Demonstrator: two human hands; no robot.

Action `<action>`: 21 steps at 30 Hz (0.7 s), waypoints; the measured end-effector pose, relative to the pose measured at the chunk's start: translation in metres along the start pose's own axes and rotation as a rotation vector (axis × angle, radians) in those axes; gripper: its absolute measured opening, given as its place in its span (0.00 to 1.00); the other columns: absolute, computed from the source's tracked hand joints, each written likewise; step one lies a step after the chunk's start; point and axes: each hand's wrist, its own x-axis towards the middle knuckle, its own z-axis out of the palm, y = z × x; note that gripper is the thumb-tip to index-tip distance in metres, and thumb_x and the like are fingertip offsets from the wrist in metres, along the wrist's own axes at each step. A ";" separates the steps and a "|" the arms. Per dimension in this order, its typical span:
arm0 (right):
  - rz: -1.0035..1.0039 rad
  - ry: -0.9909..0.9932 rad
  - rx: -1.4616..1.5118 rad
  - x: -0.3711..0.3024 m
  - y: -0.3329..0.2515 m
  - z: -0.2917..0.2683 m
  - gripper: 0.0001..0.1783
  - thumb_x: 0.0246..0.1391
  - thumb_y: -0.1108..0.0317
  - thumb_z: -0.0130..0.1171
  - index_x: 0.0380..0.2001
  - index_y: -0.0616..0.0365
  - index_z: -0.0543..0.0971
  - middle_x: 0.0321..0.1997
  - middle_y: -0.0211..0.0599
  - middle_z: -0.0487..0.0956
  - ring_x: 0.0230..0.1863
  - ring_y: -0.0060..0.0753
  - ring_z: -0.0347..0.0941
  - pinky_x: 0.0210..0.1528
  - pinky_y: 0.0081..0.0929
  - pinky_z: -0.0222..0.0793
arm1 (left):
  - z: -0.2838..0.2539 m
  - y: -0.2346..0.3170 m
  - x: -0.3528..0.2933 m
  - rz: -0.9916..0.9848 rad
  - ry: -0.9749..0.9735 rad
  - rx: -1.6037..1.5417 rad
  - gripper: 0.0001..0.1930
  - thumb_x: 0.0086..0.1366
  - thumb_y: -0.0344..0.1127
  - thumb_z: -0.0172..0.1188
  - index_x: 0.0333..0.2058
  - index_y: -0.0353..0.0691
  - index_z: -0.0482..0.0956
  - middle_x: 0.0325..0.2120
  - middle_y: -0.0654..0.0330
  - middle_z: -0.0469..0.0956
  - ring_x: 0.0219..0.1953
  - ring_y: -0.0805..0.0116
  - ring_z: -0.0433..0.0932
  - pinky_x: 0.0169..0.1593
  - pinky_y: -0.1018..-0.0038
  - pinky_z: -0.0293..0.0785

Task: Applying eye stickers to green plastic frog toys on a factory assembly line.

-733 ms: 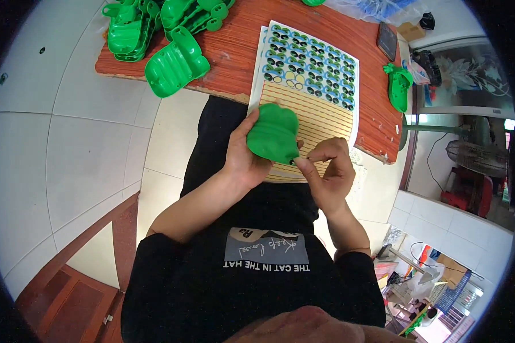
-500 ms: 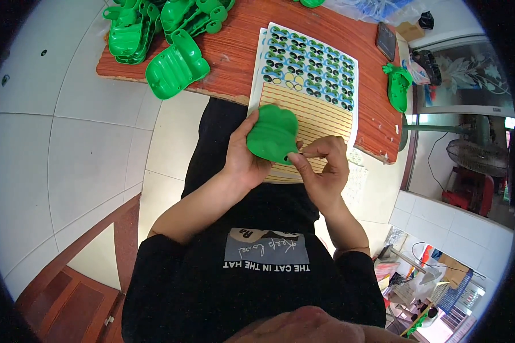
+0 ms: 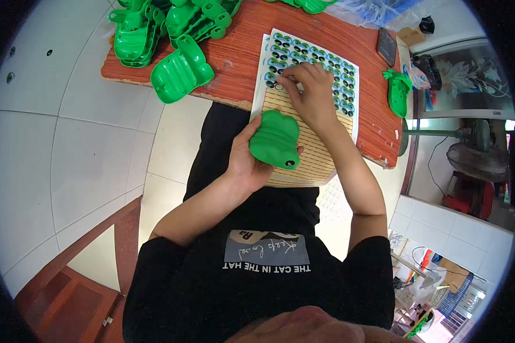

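Note:
My left hand (image 3: 248, 155) holds a green plastic shell (image 3: 273, 137), lobed at its far end, over my lap. One eye sticker (image 3: 290, 163) sits on the shell's near right corner. Over a sheet of eye stickers (image 3: 283, 48) at the table's front edge, my right hand (image 3: 310, 86) has thumb and forefinger brought together at the row bordering the peeled area. Whatever is between those fingertips, if anything, is too small to make out. Striped bare backing (image 3: 309, 137) covers the sheet's near part.
Stacked green plastic shells (image 3: 137, 37) crowd the table's far left, with a single shell (image 3: 180, 71) near the front edge. On the right lie a dark phone (image 3: 386, 47) and a green shell piece (image 3: 399, 94). A fan (image 3: 478, 154) stands beyond the wooden table (image 3: 234, 63).
My right hand has left the shell's corner and moved up to the sticker sheet. The eye sticker on that corner now shows uncovered. My left hand keeps its hold on the shell.

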 end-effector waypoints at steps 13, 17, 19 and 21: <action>0.203 -0.251 0.154 0.005 0.008 0.010 0.09 0.40 0.59 0.61 0.20 0.51 0.76 0.21 0.31 0.74 0.32 0.35 0.67 0.37 0.34 0.54 | 0.002 0.001 0.000 0.015 0.039 0.027 0.18 0.64 0.45 0.41 0.47 0.41 0.66 0.45 0.52 0.69 0.47 0.54 0.68 0.51 0.51 0.64; 0.247 -0.243 0.216 0.009 0.005 0.010 0.11 0.38 0.57 0.63 0.19 0.51 0.76 0.18 0.30 0.73 0.30 0.35 0.67 0.36 0.34 0.54 | 0.001 0.001 0.002 -0.010 0.046 0.026 0.19 0.64 0.46 0.41 0.47 0.40 0.66 0.44 0.52 0.69 0.47 0.53 0.68 0.50 0.51 0.64; 0.004 -0.056 0.017 0.012 -0.003 0.005 0.12 0.34 0.66 0.68 0.17 0.56 0.74 0.17 0.30 0.72 0.22 0.28 0.68 0.28 0.27 0.59 | -0.001 0.001 0.002 -0.016 0.016 0.035 0.20 0.64 0.46 0.41 0.47 0.40 0.65 0.44 0.53 0.69 0.47 0.55 0.69 0.50 0.53 0.65; -0.039 -0.013 0.010 0.016 -0.030 -0.014 0.12 0.34 0.67 0.68 0.17 0.56 0.73 0.17 0.30 0.71 0.23 0.27 0.67 0.27 0.25 0.59 | 0.001 0.003 0.000 -0.015 -0.011 0.039 0.20 0.64 0.47 0.41 0.48 0.39 0.65 0.44 0.54 0.69 0.47 0.56 0.69 0.50 0.55 0.65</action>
